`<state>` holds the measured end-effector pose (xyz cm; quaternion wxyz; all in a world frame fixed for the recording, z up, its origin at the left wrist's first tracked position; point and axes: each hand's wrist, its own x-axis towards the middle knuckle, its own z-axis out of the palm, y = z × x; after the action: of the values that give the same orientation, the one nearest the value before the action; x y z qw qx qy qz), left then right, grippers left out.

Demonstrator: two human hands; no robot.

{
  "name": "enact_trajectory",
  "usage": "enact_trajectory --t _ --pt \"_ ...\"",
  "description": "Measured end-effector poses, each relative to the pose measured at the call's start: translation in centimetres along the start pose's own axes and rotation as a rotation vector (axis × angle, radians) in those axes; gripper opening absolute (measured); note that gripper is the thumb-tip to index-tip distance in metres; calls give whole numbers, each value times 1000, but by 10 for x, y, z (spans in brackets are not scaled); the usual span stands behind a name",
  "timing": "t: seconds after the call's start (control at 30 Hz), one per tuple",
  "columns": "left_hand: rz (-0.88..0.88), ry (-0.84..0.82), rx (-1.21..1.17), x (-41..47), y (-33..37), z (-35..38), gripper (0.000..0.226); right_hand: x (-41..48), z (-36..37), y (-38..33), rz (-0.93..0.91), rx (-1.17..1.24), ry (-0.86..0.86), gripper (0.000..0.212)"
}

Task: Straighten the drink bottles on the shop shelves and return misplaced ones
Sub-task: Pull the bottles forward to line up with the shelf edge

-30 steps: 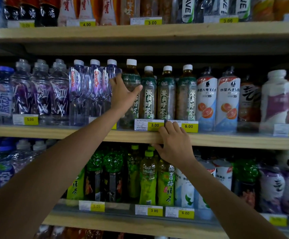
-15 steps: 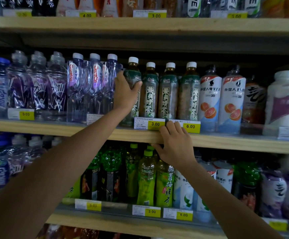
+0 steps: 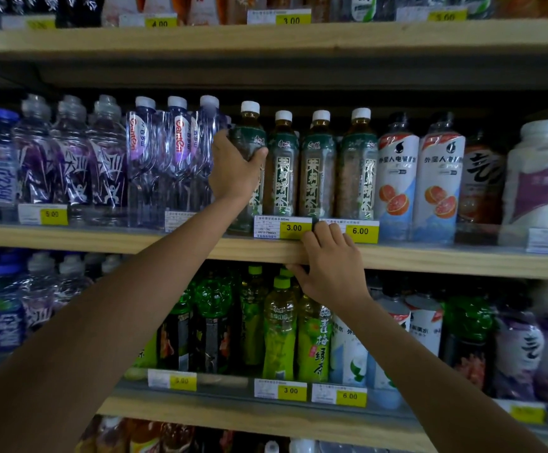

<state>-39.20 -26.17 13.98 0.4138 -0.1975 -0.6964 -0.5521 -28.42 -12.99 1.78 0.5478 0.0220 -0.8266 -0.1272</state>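
Observation:
My left hand (image 3: 235, 171) grips a green-labelled tea bottle (image 3: 249, 132) with a white cap, the leftmost of a row of such tea bottles (image 3: 318, 165) on the middle shelf (image 3: 102, 238). The bottle stands upright, slightly forward of its neighbours. My right hand (image 3: 329, 263) holds the front edge of that shelf, fingers curled over the lip beside the 3.00 price tag (image 3: 282, 227), thumb underneath.
Clear water bottles (image 3: 174, 152) stand directly left of the held bottle, purple ones (image 3: 69, 158) further left. Grapefruit drink bottles (image 3: 419, 178) stand to the right. Green tea bottles (image 3: 279, 328) fill the lower shelf. Another shelf (image 3: 266, 37) runs above.
The view has shifted slightly. My left hand stays wrapped round the tea bottle, and my right hand stays on the shelf edge.

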Motion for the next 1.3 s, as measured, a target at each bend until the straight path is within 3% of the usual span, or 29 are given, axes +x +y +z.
enact_trajectory --t 0.37,0.8,1.13,1.3 --pt "-29 79 -48 -2 2 4 68 0 -1 -2 9 -17 -16 47" --pt "-51 98 69 -3 10 3 69 0 -3 -4 14 -17 -43 47" --pt "-9 67 109 -7 6 -5 49 0 -4 -2 6 2 -49 47" --pt "107 72 104 -29 -2 -7 45 0 -4 -1 4 -9 -87 47"
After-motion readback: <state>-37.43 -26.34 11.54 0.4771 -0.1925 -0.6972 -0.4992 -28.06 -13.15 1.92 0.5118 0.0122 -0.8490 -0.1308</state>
